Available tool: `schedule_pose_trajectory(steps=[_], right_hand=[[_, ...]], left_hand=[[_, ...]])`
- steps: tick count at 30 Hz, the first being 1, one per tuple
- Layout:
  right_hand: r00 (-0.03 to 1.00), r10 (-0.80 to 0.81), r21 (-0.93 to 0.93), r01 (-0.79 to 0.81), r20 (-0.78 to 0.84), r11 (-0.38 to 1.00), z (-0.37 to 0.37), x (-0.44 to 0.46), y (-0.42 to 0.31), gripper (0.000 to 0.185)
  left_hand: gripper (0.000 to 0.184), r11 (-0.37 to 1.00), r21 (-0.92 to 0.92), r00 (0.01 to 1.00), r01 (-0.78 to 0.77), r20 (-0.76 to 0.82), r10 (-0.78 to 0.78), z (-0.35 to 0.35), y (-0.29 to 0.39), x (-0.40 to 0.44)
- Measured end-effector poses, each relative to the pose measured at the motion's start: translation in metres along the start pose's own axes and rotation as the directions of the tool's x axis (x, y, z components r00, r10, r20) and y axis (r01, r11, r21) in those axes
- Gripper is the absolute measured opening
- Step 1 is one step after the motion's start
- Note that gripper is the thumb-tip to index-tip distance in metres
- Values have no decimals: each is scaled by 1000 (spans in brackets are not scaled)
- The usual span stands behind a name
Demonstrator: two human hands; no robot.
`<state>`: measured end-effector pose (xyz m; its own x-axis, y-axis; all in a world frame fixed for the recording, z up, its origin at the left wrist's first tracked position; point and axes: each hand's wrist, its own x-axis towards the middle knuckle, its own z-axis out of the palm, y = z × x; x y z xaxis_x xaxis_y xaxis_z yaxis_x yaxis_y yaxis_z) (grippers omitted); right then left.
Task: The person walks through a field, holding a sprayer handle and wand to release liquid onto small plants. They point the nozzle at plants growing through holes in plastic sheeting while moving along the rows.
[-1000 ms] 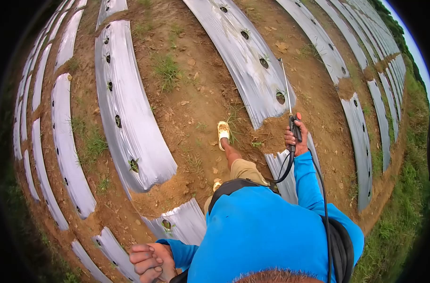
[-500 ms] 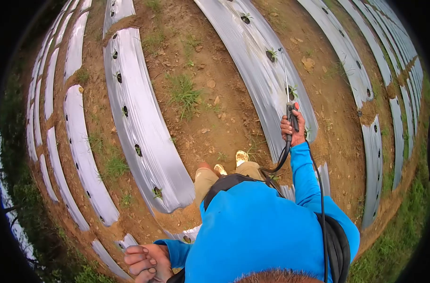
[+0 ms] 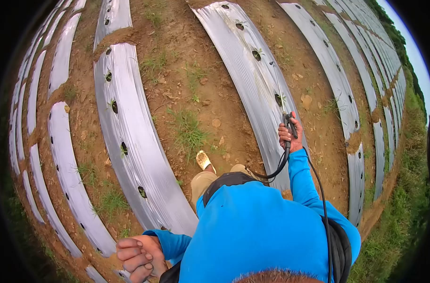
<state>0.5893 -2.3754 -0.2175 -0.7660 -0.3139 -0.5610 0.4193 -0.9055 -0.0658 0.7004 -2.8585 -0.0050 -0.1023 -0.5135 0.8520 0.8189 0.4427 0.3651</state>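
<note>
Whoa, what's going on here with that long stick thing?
Someone in a blue shirt is out in a field. Their right hand grips a black handle with a long, thin wand at the front and a hose behind. The wand points forward over a silver strip with holes, and little plants show in some. I can't see anything coming out. The left hand is curled at the side; whether it holds anything is hidden.

Soil (image 3: pixel 227 96) around a grass tuft (image 3: pixel 189 131)
Left of the tuft, another grass clump (image 3: pixel 111 201); right of it, a dry leaf (image 3: pixel 306 101); farther right, a grassy verge (image 3: pixel 394 221)
</note>
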Motion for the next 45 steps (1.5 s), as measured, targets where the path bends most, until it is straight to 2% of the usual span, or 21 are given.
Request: schedule_pose_trajectory(steps=[1,3,5,8,10,14,16,19,23,26,30,38,39,41,42,45], right_hand=[[1000,-7,-6,6,-4,1000,18,15,-4,40],[999,-10,72,8,34,997,52,50,-16,38],[998,-40,87,43,-38,995,81,81,-25,41],[994,-25,44,30,-106,999,107,127,-40,42],[994,-21,36,25,-105,999,114,156,-52,42],[997,-17,47,20,-81,999,134,246,-83,41],[998,-42,58,45,-49,997,147,300,-99,40],[998,-57,108,59,-20,992,186,370,-137,39],[1000,7,149,-11,27,989,240,432,-174,39],[999,31,77,-29,-18,997,270,466,-194,39],[997,51,6,-51,-52,999,307,530,-211,38],[1000,-15,-37,15,-3,999,398,698,-264,38],[1000,-1,-28,0,-19,1000,407,703,-261,38],[999,-11,-72,8,-37,997,443,724,-267,39],[999,8,-41,-10,-46,999,459,732,-268,39],[996,29,1,-29,-84,1000,500,759,-284,40]], left_hand=[[28,997,65,999,36,27,-38,2,-18,7],[28,995,13,994,101,26,-102,23,-52,18],[27,985,-45,986,165,31,-164,43,-88,25],[26,976,42,976,212,43,-214,67,-143,31],[28,977,69,973,202,101,-209,84,-181,34],[30,984,39,979,174,99,-177,137,-258,33],[31,993,86,992,81,91,-89,169,-296,39],[32,977,191,994,90,36,-98,238,-345,56],[31,985,164,995,57,68,-68,298,-406,74],[30,990,123,992,71,95,-83,325,-448,85],[29,967,245,995,75,41,-87,362,-512,93],[30,975,141,984,172,-59,-166,412,-701,107],[30,973,141,982,185,-60,-178,419,-724,119],[30,991,106,996,79,-45,-75,444,-774,143],[30,997,-10,997,71,21,-70,452,-798,153],[28,992,45,992,121,14,-122,479,-852,169]])
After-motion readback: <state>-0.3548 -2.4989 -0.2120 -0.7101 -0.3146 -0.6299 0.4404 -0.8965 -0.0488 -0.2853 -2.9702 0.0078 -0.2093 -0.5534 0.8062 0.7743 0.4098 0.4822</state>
